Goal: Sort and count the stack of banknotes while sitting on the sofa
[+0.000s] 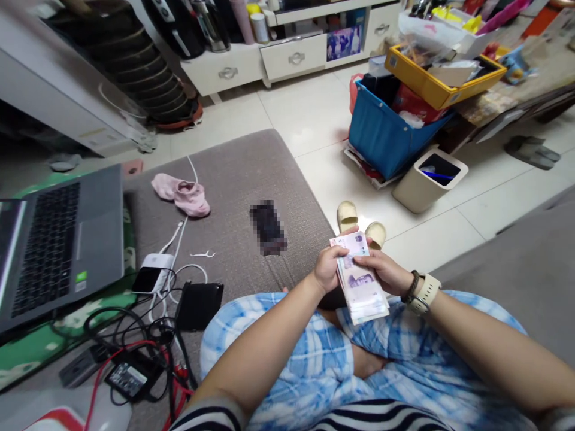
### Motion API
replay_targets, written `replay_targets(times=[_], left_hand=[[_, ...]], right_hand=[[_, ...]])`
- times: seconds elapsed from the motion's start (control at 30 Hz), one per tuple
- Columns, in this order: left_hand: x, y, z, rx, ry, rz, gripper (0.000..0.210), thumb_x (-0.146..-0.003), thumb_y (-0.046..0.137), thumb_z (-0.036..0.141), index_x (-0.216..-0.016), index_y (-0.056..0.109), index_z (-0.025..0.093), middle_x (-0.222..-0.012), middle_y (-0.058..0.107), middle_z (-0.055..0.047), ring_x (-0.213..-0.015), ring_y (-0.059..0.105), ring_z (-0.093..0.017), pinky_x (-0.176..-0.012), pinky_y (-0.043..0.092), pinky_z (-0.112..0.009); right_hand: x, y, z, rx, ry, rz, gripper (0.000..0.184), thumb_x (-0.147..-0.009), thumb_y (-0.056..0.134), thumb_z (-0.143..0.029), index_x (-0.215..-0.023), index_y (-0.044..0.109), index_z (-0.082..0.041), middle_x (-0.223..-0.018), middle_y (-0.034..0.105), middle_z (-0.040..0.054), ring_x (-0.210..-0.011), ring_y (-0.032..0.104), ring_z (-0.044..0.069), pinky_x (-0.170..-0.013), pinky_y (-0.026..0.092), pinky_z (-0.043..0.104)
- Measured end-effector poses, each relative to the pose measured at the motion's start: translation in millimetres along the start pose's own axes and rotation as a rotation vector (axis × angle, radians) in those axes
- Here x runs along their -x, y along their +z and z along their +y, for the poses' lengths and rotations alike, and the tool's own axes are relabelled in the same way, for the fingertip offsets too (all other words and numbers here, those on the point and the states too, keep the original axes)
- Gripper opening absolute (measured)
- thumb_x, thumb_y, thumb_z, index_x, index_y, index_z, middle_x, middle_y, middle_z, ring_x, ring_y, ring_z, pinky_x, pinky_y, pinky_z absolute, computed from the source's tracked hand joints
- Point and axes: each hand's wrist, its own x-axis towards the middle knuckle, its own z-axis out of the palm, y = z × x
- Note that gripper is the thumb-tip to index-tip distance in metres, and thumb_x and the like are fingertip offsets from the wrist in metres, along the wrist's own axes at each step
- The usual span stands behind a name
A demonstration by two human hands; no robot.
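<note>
Tiled floor (305, 114), grey cushioned seat (238, 173), laptop (101, 239), fingers (340, 252) of left hand (327, 269) and right hand (390, 272) holding banknotes (360, 284)

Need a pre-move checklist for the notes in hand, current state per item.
1. Left hand holding the banknotes: ok, thumb on top.
2. Right hand holding them too: ok, thumb on the top face.
3. Stack edges squared: not ok, the lower edges are staggered.
4. Number of notes: cannot tell, they overlap.
5. Wristwatch off the notes: ok, it sits on the right wrist.
6. Black case apart from both hands: ok, near the cables.
</note>
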Motion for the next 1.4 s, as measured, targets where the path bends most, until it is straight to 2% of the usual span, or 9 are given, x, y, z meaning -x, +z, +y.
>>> replay_targets(times=[0.27,0.47,0.57,0.67,0.73,0.83,1.17,1.3,1.4], left_hand=[[2.4,5.8,28.8,0.115,0.155,0.147,0.071,-0.067,0.048,0.009,-0.137,0.046,0.022,-0.109,0.071,-0.009,-0.108,0.065,-0.029,-0.098,0.044,-0.053],[2.6,8.3,27.0,0.141,0.020,0.150,0.065,-0.065,0.049,0.013,-0.130,0.053,0.015,-0.111,0.071,-0.012,-0.103,0.066,-0.029,-0.095,0.047,-0.052],[0.2,4.5,29.0,0.147,0.011,0.197,0.060,-0.063,0.049,0.012,-0.122,0.059,0.012,-0.098,0.073,-0.011,-0.093,0.069,-0.028,-0.093,0.049,-0.050],[-2.1,-2.1,36.0,0.171,0.022,0.227,0.055,-0.061,0.049,0.010,-0.114,0.063,0.011,-0.085,0.072,-0.008,-0.082,0.070,-0.025,-0.089,0.052,-0.047],[-2.9,-6.1,39.8,0.177,0.028,0.238,0.052,-0.060,0.048,0.009,-0.110,0.064,0.012,-0.080,0.070,-0.007,-0.076,0.069,-0.023,-0.087,0.053,-0.046],[-3.7,-8.6,40.3,0.176,0.000,0.242,0.046,-0.060,0.048,0.010,-0.103,0.065,0.010,-0.077,0.069,-0.008,-0.074,0.069,-0.025,-0.084,0.054,-0.047],[-3.8,0.2,32.8,0.126,-0.071,0.273,0.050,-0.058,0.048,0.011,-0.105,0.065,0.005,-0.086,0.073,-0.013,-0.085,0.070,-0.029,-0.087,0.053,-0.047],[-2.4,1.6,29.4,0.121,-0.089,0.292,0.051,-0.058,0.049,0.010,-0.107,0.065,0.006,-0.084,0.073,-0.011,-0.081,0.070,-0.027,-0.085,0.054,-0.045],[-3.4,2.2,28.5,0.115,-0.038,0.314,0.056,-0.057,0.048,0.008,-0.111,0.064,0.007,-0.081,0.073,-0.009,-0.079,0.070,-0.026,-0.084,0.054,-0.043]], right_hand=[[-1.6,2.2,5.2,0.025,0.044,-0.102,0.035,-0.066,0.082,-0.023,-0.097,0.068,-0.012,-0.090,0.073,0.0049,-0.077,0.066,0.015,-0.081,0.048,0.030],[-2.9,5.1,8.0,0.124,-0.056,-0.103,0.039,-0.071,0.077,-0.036,-0.101,0.064,-0.014,-0.090,0.070,0.0047,-0.082,0.065,0.017,-0.080,0.049,0.031],[-0.3,2.7,2.0,0.535,-0.254,0.037,0.042,-0.074,0.073,-0.045,-0.102,0.059,-0.017,-0.092,0.066,0.0046,-0.080,0.061,0.018,-0.075,0.049,0.034],[7.2,1.2,-10.8,1.052,-0.621,0.233,0.055,-0.069,0.077,-0.050,-0.108,0.053,-0.020,-0.101,0.061,0.0075,-0.090,0.058,0.024,-0.079,0.049,0.040],[12.6,1.9,-18.5,1.292,-0.833,0.134,0.059,-0.068,0.077,-0.054,-0.111,0.053,-0.020,-0.112,0.058,0.0126,-0.104,0.054,0.029,-0.090,0.046,0.046],[17.0,3.2,-22.8,1.496,-0.983,-0.001,0.057,-0.074,0.069,-0.059,-0.114,0.054,-0.021,-0.129,0.050,0.0163,-0.121,0.046,0.033,-0.099,0.039,0.051],[12.7,0.6,-18.4,1.642,-0.911,-0.022,0.079,-0.066,0.068,-0.070,-0.126,0.049,-0.021,-0.149,0.033,0.0173,-0.135,0.030,0.038,-0.107,0.029,0.057],[12.4,1.1,-20.9,1.615,-0.928,0.066,0.071,-0.072,0.066,-0.066,-0.123,0.050,-0.020,-0.145,0.037,0.0184,-0.134,0.033,0.037,-0.106,0.030,0.056],[12.5,1.5,-21.7,1.604,-0.937,0.022,0.069,-0.073,0.067,-0.064,-0.123,0.050,-0.020,-0.145,0.037,0.0184,-0.132,0.034,0.037,-0.105,0.031,0.056]])
